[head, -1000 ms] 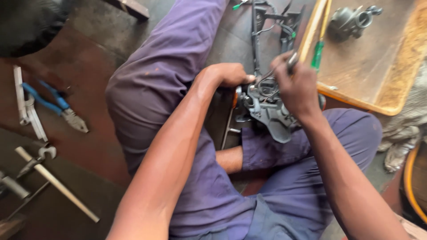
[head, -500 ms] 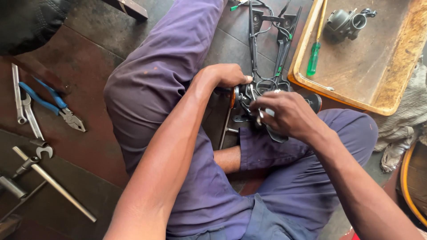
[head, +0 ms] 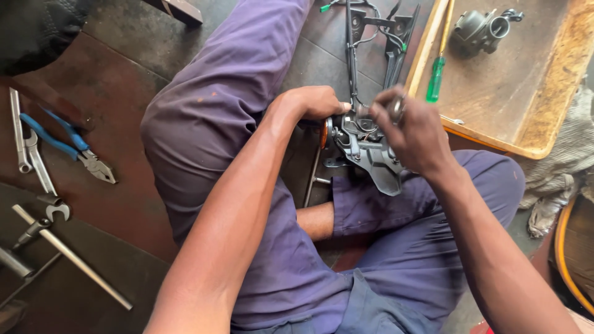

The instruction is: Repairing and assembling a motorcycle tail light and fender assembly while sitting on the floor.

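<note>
I sit on the floor in purple work trousers with a dark grey metal mechanical part [head: 365, 151] between my legs. My left hand [head: 312, 102] grips the part's left side near an orange-handled tool [head: 323, 133]. My right hand [head: 411, 127] is closed over the part's top, pinching a small metal piece [head: 393, 109] between the fingertips. A black bracket with wires [head: 371, 37] rises from the part toward the top of the view.
A yellow-rimmed tray [head: 538, 148] at the upper right holds a green-handled screwdriver [head: 438, 74] and a grey carburettor [head: 479, 26]. Blue-handled pliers [head: 68, 145], spanners [head: 31, 154] and a metal rod [head: 68, 256] lie on the floor at left. A rag [head: 557, 173] lies at right.
My right hand lifted from low over the part to its top and now pinches a small metal piece. The left hand has stayed on the part's left side.
</note>
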